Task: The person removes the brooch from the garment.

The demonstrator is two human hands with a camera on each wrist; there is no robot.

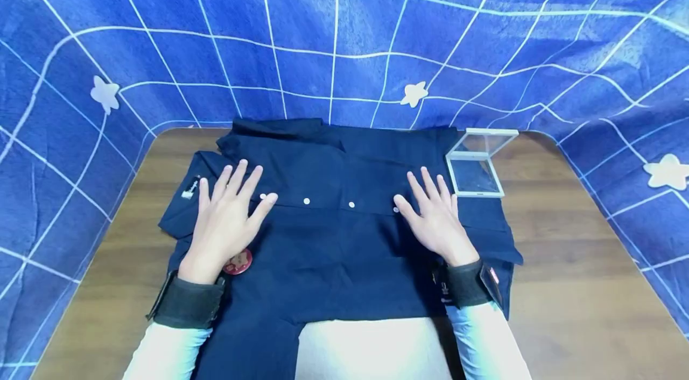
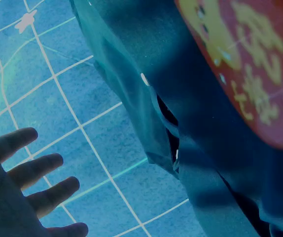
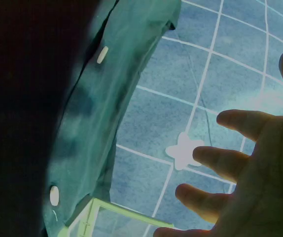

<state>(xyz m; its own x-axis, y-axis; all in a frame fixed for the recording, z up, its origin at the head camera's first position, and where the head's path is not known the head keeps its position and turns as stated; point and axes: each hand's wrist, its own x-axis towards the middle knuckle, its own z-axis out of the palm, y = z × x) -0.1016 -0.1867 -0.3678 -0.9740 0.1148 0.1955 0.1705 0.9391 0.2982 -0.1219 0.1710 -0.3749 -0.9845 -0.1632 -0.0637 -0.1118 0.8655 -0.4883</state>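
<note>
Hands (image 1: 226, 218) (image 1: 436, 218) lie flat on navy shirt (image 1: 334, 242); badge (image 1: 238, 261) lettering unreadable.

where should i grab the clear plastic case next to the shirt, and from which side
Take the clear case by its flat base, probably with the right hand, coming from its right, table side. The lid stands open and tilted up at the back, so it looks a weak hold, and the case's left edge sits against the navy shirt, while bare table lies to its right.

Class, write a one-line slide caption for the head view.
Both hands, left hand and right hand, rest flat on a navy shirt.
</note>
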